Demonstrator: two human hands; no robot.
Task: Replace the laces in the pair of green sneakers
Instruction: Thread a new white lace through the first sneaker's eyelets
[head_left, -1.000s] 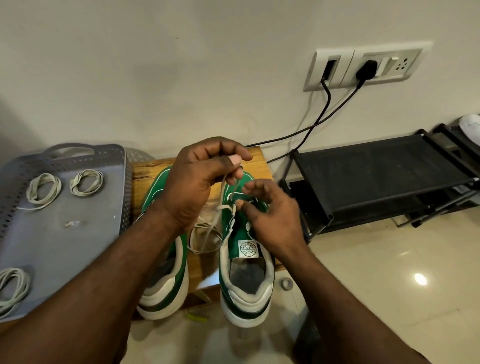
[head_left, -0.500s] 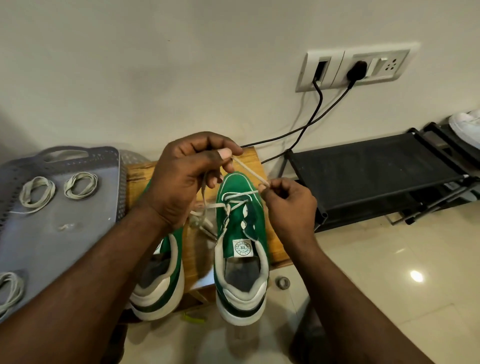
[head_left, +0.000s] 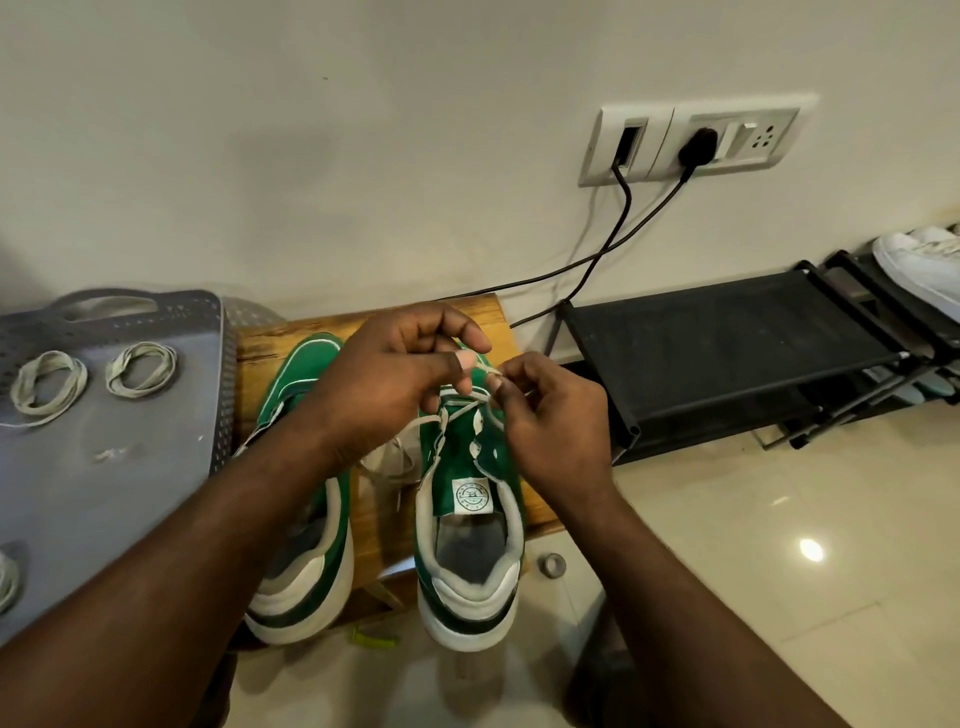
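Whereas the white lace (head_left: 462, 408) stretched between parted hands a moment ago, the left hand (head_left: 395, 379) and right hand (head_left: 556, 421) now meet above the right green sneaker (head_left: 470, 525), fingers of each pinched on the lace. It and the left green sneaker (head_left: 304, 374) lie lengthwise on the wooden bench (head_left: 260, 348), toes toward the wall, heels overhanging its near edge.

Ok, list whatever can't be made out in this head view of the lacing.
Head view only:
- Left sneaker eyelets: hidden under the left hand and forearm.
- Right sneaker toe: behind the left hand and right hand.
- Lace tip: buried in the pinching fingers.
- Lace coil: cut off by the left edge.
- Green floor scrap: too small to identify.
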